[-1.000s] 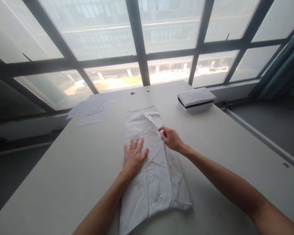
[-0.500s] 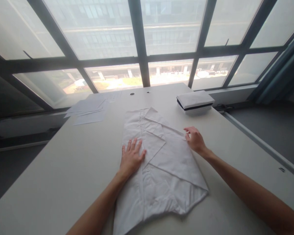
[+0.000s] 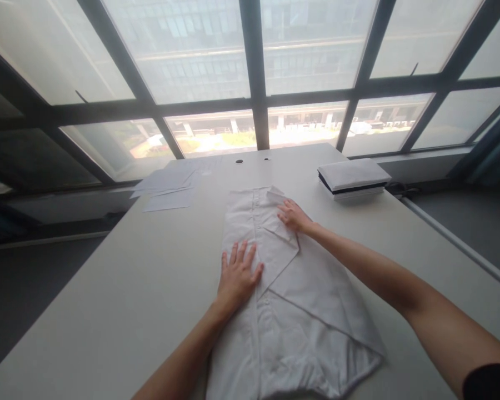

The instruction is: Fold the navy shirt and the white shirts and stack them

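Left hand (image 3: 238, 282) lies flat on the shirt (image 3: 306, 328), grip apart; right hand (image 3: 294, 215), at its one o'clock, grip unclear.

white table (image 3: 162, 278) beneath the fingers (image 3: 234, 254) | dark-framed windows (image 3: 308, 55), brightly lit, beyond them | grey floor (image 3: 475, 222) away to either side of them | blue-grey curtain (image 3: 498, 144) far right of them

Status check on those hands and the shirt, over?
Left hand flat on shirt. Right hand on its far part, fingers bent. Shirt creased, flaps folded over. Papers left, stack right, both clear of it.
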The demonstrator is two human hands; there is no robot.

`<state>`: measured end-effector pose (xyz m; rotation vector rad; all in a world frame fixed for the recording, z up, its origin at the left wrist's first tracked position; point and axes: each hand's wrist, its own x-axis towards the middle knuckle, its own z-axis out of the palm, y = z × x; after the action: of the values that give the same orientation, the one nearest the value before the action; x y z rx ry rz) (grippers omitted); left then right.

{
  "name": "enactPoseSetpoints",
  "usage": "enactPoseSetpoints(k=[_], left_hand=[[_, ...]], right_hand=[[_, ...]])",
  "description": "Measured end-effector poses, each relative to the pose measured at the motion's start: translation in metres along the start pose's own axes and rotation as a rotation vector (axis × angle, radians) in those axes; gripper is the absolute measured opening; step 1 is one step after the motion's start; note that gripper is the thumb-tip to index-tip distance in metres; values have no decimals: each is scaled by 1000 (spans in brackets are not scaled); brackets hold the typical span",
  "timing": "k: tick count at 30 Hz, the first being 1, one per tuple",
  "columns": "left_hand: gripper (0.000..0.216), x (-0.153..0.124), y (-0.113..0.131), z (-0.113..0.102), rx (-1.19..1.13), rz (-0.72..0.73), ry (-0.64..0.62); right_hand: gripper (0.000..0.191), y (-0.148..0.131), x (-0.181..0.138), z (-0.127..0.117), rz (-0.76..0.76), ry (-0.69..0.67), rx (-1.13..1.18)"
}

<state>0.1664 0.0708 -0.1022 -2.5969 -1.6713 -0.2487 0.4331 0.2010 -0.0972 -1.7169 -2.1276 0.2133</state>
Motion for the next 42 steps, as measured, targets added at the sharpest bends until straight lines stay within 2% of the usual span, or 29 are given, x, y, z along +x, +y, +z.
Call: enactPoseSetpoints(k=[3,6,8,10,13,16,19,21,25,31,36,39,42], left_hand=[[59,0,-1,0,-22,-4,-3],[59,0,-1,1,-48,-7,0],[59,-1,-1,1,-55,-10,0],[60,-1,-1,1,-50,-12,-2],[59,0,0,0,-37,-15,-9],[58,-1,1,-1,-29,-15,-8],[58,-1,1,-1,-28,-4,3],[57,-2,1,-1,-29,2,6],[57,-2,1,0,-32,2,2],[52,-3,3,-6,-84,-3,49],[37,-6,11,-14,-177,-26,107],[32,-2,9,-15,-361,7,74],[32,4,-9,-24,-639,-65,34]], right_hand=[[47,27,21,-14,84,-19,-43],[50,49,31,-28,242,10,-84],[53,53,33,-32,327,46,-100],[53,44,29,-30,350,68,-98],[51,13,12,-22,308,51,-67],[50,-28,-21,-13,240,11,-18],[51,-64,-63,-6,97,-25,48],[51,-78,-89,-1,-11,-42,42],[52,-80,-116,11,-121,-110,12],[54,-70,-117,19,-121,-89,20],[55,-69,-118,20,-143,-80,27],[54,-68,-118,22,-150,-67,27],[53,-66,-118,25,-149,-54,35]])
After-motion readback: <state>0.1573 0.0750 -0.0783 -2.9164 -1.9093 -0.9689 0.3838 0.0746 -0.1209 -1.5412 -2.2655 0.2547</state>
